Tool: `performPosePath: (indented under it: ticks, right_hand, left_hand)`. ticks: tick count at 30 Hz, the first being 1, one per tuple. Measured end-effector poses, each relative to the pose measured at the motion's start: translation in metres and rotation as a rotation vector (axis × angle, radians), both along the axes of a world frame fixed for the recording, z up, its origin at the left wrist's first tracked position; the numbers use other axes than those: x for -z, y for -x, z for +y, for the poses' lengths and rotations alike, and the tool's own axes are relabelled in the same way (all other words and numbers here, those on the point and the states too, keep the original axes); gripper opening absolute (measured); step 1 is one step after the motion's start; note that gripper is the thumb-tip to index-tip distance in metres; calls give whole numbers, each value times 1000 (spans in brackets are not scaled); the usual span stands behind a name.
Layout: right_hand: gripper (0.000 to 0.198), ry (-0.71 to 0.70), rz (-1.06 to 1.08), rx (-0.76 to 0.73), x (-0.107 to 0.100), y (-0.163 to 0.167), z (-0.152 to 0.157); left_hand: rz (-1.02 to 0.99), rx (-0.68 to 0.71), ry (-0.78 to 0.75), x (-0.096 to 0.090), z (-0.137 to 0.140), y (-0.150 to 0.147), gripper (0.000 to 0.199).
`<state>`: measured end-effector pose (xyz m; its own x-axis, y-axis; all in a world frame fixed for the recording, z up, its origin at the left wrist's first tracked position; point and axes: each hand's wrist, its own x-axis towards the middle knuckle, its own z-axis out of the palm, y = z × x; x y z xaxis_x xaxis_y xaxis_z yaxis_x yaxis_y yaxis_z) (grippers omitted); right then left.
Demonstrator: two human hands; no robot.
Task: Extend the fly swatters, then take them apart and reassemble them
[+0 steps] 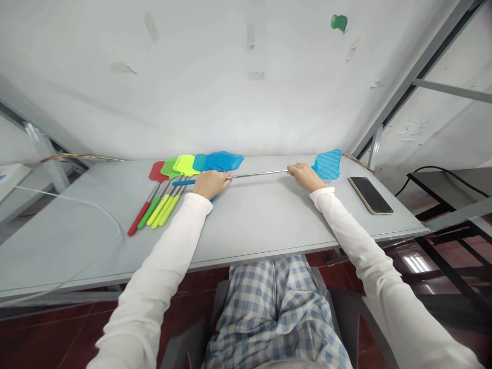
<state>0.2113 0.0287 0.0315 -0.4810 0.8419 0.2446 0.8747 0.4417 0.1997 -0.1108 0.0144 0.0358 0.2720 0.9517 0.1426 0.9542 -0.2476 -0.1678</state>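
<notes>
A blue fly swatter [328, 165] with a long metal rod is held level above the table, its mesh head to the right. My left hand [211, 183] is closed around its blue handle end, where the rod comes out. Near the mesh head, my right hand [306, 176] is closed on the other end of the rod. To the left lie a red fly swatter [139, 218], a green one [149, 211], several yellow ones [187, 165] and several blue ones [230, 161], heads overlapping in a row. My left hand and forearm partly hide the blue ones' handles.
A smartphone [370, 195] lies on the grey table [261, 225] at the right. A white cable [111, 218] curves across the left side. Behind the table stands a white wall [215, 102], with metal frame posts [417, 61] at both sides.
</notes>
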Motion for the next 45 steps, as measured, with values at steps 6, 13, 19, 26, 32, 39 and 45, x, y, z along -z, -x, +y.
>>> performPosePath:
  ticks: [6, 13, 19, 26, 32, 39, 45]
  right_hand:
    - [28, 1, -32, -31, -2, 15, -10]
    - [27, 75, -36, -135, 6, 53, -29]
    - [28, 99, -44, -132, 8, 60, -36]
    - [30, 125, -75, -132, 9, 67, -44]
    - [37, -46, -36, -195, 1, 63, -35]
    - [27, -303, -53, -139, 2, 24, -13]
    - [35, -209, -72, -112, -8, 4, -3]
  left_hand:
    - [-11, 42, 26, 4, -3, -11, 41]
    - [-8, 105, 39, 2, -24, -57, 41]
    - [-9, 115, 39, 7, -26, -59, 41]
    - [-10, 123, 65, 10, -28, -62, 39]
    - [-74, 93, 10, 1, -29, -61, 42]
    - [-114, 75, -64, 4, -22, -40, 38]
    - [-17, 56, -28, 1, -15, -14, 36]
